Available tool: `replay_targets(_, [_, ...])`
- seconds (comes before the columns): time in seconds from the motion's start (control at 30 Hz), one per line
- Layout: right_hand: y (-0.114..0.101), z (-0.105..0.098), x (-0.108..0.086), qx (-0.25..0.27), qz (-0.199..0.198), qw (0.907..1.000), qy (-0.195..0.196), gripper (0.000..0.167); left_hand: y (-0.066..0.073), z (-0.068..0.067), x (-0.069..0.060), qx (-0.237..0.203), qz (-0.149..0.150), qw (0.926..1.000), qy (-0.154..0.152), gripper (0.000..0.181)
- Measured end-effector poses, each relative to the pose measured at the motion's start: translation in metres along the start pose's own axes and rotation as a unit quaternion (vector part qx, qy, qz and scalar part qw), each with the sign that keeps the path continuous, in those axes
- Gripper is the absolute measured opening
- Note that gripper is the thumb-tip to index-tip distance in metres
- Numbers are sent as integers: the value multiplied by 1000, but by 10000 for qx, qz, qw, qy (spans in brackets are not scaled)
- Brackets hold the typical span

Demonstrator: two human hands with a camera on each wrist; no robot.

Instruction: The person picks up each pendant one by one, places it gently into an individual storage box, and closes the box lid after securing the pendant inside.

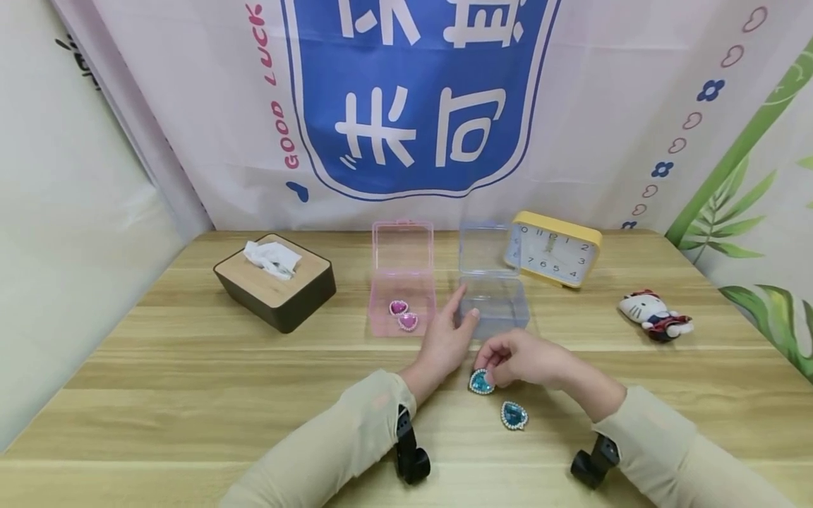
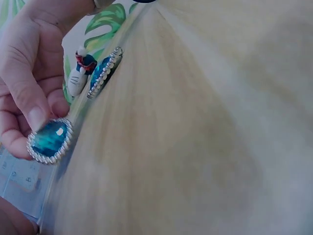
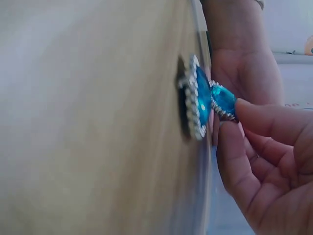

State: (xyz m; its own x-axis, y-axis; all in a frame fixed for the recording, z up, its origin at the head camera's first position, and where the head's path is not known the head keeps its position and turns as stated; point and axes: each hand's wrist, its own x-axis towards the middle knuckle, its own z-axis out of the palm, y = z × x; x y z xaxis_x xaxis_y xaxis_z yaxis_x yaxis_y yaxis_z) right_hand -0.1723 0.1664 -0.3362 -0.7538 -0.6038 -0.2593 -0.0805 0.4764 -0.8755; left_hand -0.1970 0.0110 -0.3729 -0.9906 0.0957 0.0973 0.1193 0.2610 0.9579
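My right hand [image 1: 530, 358] pinches a teal heart-shaped gem with a beaded silver rim [image 1: 480, 382] between thumb and fingers; the left wrist view shows this gem [image 2: 50, 141] tilted in the fingertips. A second teal gem [image 1: 514, 415] lies on the table, nearer the front, and appears close in the right wrist view [image 3: 197, 98]. My left hand [image 1: 447, 337] rests with fingers extended at the left side of an open clear bluish box [image 1: 495, 324], whose lid stands up behind. Left of it, an open pink box [image 1: 381, 321] holds two pink gems [image 1: 408, 322].
A dark tissue box with a wooden top [image 1: 279, 286] stands at the left back. Behind the bluish box, on its right, leans a yellow clock [image 1: 552, 250]. A small cat doll [image 1: 654, 314] lies on the right side of the wooden table [image 1: 254, 416].
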Motion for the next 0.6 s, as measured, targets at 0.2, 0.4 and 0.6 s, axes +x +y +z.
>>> replay_targets(0.2, [-5, -7, -4, 50, 96, 9999, 83, 14, -1, -1, 1, -15, -24, 10000, 44, 53])
replay_targets(0.4, [-11, -11, -8, 151, 78, 9996, 234, 18, 0, -1, 1, -54, -63, 10000, 51, 53])
replay_targets(0.6, [-18, -18, -12, 200, 67, 9988, 453, 21, -1, 0, 1, -69, -7, 9999, 86, 52])
